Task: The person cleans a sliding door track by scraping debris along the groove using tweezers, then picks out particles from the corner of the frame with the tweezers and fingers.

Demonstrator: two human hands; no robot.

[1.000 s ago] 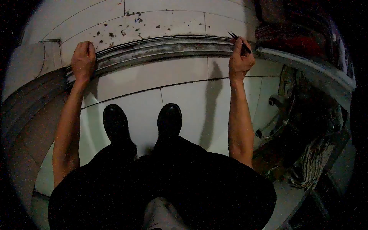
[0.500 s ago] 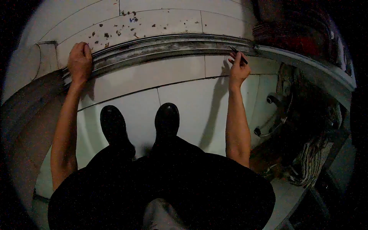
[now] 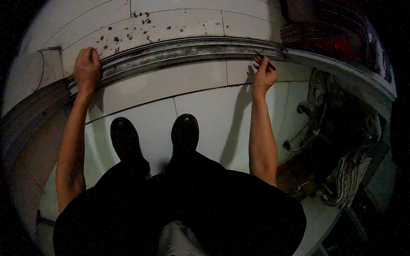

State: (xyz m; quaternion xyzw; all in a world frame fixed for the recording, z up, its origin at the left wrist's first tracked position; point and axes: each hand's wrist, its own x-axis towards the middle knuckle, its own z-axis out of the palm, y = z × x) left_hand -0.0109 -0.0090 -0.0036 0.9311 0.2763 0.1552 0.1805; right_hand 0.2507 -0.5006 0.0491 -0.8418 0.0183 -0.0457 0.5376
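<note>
A sliding-door floor track (image 3: pixel 171 52), metal with long grooves and grime in them, curves across the upper middle of the head view. My left hand (image 3: pixel 87 70) is closed at the track's left end, knuckles up; its curled fingers hide what they may hold. Near the right end, my right hand (image 3: pixel 265 76) grips slim dark tweezers (image 3: pixel 270 65), with their thin tips pointing up and left over the grooves. Small dark debris crumbs (image 3: pixel 116 39) lie scattered on the pale tiles just beyond the track.
My black shoes (image 3: pixel 185 131) stand on the near tiles. To the right are a dark chair base with casters (image 3: pixel 301 109) and a striped grey cloth (image 3: pixel 351 177). A red and dark textile heap (image 3: pixel 329 44) lies beyond the frame rail (image 3: pixel 341 66).
My right hand has tilted slightly, and the tweezers lie a little differently over the track. My left hand keeps its place. The whole view has shifted slightly.
</note>
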